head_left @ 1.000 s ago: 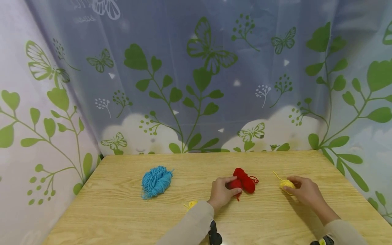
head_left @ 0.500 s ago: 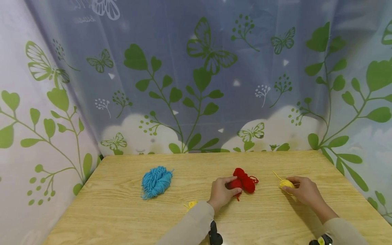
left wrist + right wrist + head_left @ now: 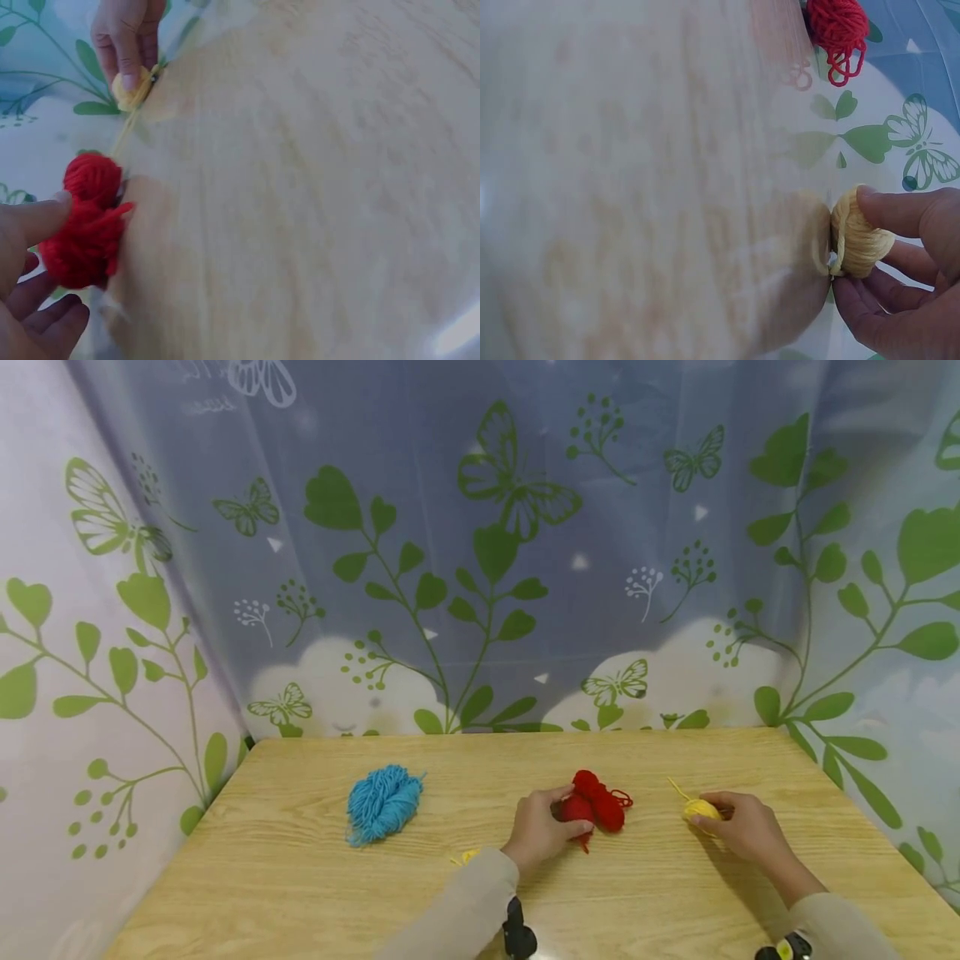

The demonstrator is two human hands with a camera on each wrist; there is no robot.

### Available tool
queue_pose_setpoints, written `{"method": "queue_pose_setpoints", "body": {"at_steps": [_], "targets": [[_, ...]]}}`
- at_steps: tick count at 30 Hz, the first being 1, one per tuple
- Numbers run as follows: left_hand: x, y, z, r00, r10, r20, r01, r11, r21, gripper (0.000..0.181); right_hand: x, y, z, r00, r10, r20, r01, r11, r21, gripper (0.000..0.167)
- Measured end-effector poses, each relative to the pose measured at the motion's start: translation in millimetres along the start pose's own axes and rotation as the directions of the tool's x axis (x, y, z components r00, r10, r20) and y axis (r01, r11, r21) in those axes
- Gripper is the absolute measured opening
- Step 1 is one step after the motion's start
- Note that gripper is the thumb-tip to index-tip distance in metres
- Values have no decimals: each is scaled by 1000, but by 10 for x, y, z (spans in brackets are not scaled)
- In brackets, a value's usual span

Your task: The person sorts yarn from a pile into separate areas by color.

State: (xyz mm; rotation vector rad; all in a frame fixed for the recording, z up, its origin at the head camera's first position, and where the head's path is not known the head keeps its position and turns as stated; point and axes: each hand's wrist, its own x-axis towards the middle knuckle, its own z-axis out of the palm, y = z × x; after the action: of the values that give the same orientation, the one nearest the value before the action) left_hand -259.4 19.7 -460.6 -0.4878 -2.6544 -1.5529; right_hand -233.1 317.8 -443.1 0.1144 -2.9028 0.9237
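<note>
In the head view a red yarn ball (image 3: 577, 811) lies against a red yarn skein (image 3: 604, 806) at right of centre. My left hand (image 3: 538, 828) is beside the ball. In the left wrist view its thumb touches the red yarn (image 3: 84, 244) while the other fingers stand spread, apart from it. Farther right, my right hand (image 3: 745, 832) pinches a small yellow yarn ball (image 3: 701, 814) between thumb and fingers; a loose yellow tail sticks out. The right wrist view shows this yellow ball (image 3: 861, 238) at the table surface.
A blue yarn skein (image 3: 385, 804) lies on the left of the wooden table (image 3: 300, 893). Another bit of yellow yarn (image 3: 468, 857) sits by my left sleeve, mostly hidden by it. A patterned curtain (image 3: 420, 568) stands behind the table's far edge.
My left hand has drawn slightly left, and its fingers have loosened around the red ball. The left sleeve now covers more of the yellow yarn. My right hand is nearly still.
</note>
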Motion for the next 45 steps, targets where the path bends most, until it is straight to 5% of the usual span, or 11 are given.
{"method": "queue_pose_setpoints", "body": {"at_steps": [13,27,36,45], "targets": [[-155,-56,-615,991,-68,112,75,996,-56,60,-2,-2,39,1000,16,-1,-16,1000,15,53],[-526,-334,-1120,976,-130,175,126,991,38,59,-4,5,44,1000,28,-1,-28,999,16,52],[-781,-469,-1252,972,-71,224,66,997,30,60,1,14,10,999,35,3,-35,999,12,53],[-901,-489,-1200,989,-26,146,17,998,67,45,-12,-6,0,999,48,14,-48,998,32,54]]}}
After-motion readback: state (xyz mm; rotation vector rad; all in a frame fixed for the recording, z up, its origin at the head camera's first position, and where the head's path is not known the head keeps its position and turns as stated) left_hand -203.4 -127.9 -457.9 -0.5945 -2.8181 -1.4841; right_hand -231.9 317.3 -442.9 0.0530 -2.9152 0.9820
